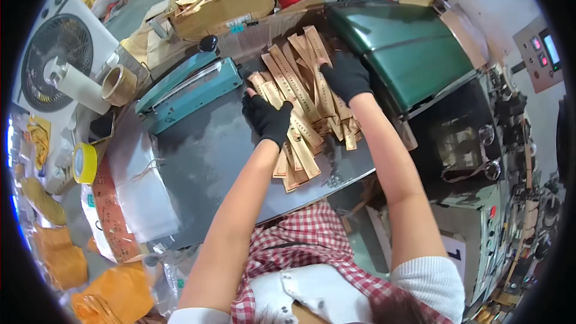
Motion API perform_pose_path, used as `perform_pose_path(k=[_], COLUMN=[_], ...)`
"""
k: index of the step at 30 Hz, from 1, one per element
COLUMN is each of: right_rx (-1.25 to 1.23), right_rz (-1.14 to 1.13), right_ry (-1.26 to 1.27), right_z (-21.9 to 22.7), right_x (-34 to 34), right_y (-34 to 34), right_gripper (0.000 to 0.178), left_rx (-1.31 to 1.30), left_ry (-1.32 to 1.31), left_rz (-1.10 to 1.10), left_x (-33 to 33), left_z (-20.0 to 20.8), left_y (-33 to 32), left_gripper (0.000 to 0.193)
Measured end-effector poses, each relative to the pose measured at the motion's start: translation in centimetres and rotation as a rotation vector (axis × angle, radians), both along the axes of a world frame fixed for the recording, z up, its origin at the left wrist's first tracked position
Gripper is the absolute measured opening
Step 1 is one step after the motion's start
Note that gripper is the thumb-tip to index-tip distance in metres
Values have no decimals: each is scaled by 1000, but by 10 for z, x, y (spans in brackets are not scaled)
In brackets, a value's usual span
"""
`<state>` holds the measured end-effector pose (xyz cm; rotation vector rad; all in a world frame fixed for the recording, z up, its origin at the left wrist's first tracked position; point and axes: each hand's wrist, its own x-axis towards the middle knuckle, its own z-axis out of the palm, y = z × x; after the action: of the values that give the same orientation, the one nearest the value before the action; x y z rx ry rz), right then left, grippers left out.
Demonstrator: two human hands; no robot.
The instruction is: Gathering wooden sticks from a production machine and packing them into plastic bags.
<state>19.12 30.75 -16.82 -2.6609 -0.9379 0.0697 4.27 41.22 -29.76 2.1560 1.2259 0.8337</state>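
A loose heap of long, narrow tan paper strips (294,84) with dark print lies fanned across the grey tabletop (210,156). My left hand (268,117), in a black fingerless glove, is closed against the heap's left side, its bare fingertips at the strips' edges. On the far right side of the heap, my right hand (348,77) wears a matching glove. Its thumb presses on an upright strip, and the other fingers are mostly hidden. Several strips stick out toward me below the left hand, some overlapping at angles.
A teal metal long-arm device (192,93) stands left of the heap; a dark green machine cover (402,48) rises at right. Behind is a cardboard box (225,9) of tan scraps. Clear plastic sheets (141,192), yellow tape (85,163) and a fan (58,60) are at left.
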Motion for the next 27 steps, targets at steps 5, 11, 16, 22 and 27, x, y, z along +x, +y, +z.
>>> perform_pose_path(k=[5,11,16,22,27], right_rx=[433,685,840,685,599], right_rz=[-218,121,187,158,332], right_ry=[802,805,1424,1097,1673], right_z=[-101,-100,-74,-77,-62], right_x=[53,-103,-211,-270,-257], right_y=[-37,6,-81,-62,-7], right_gripper=[86,59,56,55,46], left_rx=[-387,-1052,-1093,-985,-863], left_ry=[-244,-663,-693,-839,-860], left_rz=[-12,-377,-513,-215,-337], left_x=[19,-45,-200,-252,-236], left_z=[27,30,40,89,65], left_y=[-13,9,-52,-63,-14], left_gripper=[112,55,79,62,37])
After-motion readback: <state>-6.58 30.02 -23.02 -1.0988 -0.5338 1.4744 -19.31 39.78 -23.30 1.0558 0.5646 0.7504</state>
